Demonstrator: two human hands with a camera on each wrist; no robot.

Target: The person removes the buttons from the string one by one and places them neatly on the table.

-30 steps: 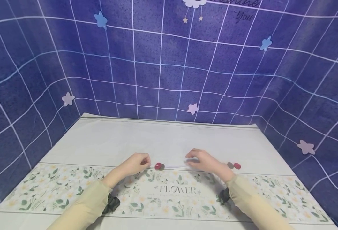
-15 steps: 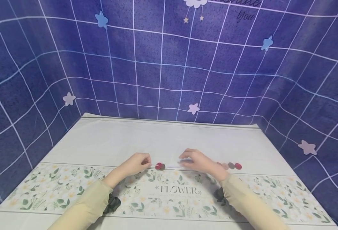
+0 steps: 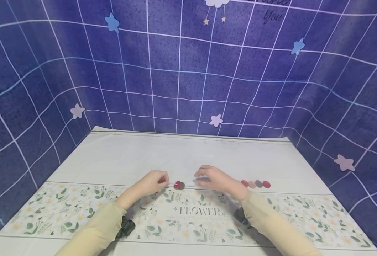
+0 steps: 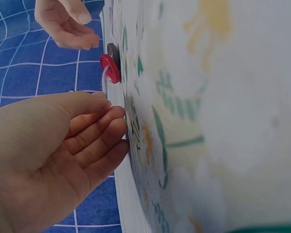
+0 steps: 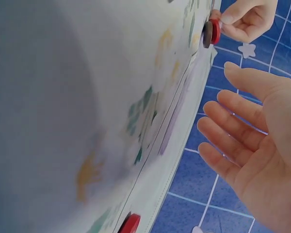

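My left hand (image 3: 156,181) pinches the end of a pale lilac cord (image 4: 104,81) between thumb and index finger. That cord passes through a hole of a red button (image 4: 109,68), with a dark grey-brown button (image 4: 113,51) right behind it. Both buttons sit just right of the left fingertips, at the table's middle. To their right hovers my right hand (image 3: 215,179), its fingers loosely bent and apart, holding nothing. Below the right hand the rest of the cord (image 5: 173,119) stretches along the white cloth.
Several loose buttons lie in a row right of the right hand: a red one (image 3: 244,183), a pinkish one (image 3: 251,184), a dark one (image 3: 258,184) and another red one (image 3: 266,184). A flower-printed cloth (image 3: 188,231) covers the table front; a blue curtain (image 3: 188,89) stands behind.
My right hand has moved left along the cord toward the two buttons, uncovering more of the button row behind it. The left hand and the threaded buttons stay about where they were.
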